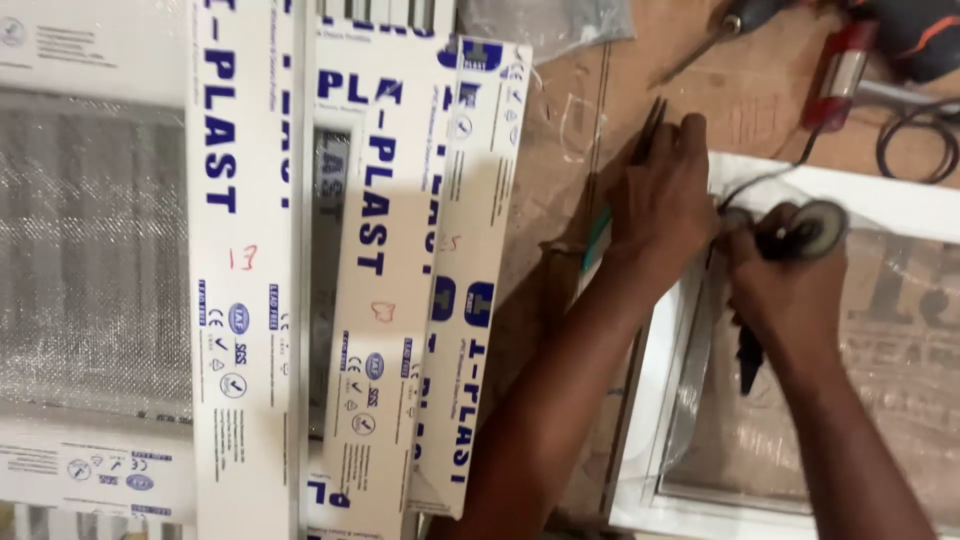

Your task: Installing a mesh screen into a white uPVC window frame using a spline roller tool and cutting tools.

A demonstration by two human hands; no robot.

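The left hand (662, 205) lay over the corner of a white plastic window frame (660, 395) set on a brown wooden tabletop (560, 190); its fingers (690, 135) were curled shut, and a thin dark rod-shaped tool (652, 125) stood out above the knuckles, with a green-tinted strip (597, 238) showing below the hand; whether both belonged to one tool could not be told. The right hand (785, 275) was just beside the left, over the same frame corner; its fingers were closed round a small dark tool with a round grey disc (815, 230), and a dark handle-like part (748, 365) hung below the palm; a thin black wire (745, 185) ran from between the hands toward the frame's upper edge. The pane within the frame was covered by clear wrinkled film (900, 350).

To the left of the hands, well apart, several long white plastic profiles with blue printing (245, 300) lay side by side across the tabletop; two bore small red handwritten marks; beyond them sat a panel of shiny grey mesh (90, 260). At the upper right, a red and black power tool (850, 55) rested on the tabletop near a coiled black cable (915, 145); a drill-like chuck (735, 20) and a clear plastic bag (545, 22) lay at the upper edge.
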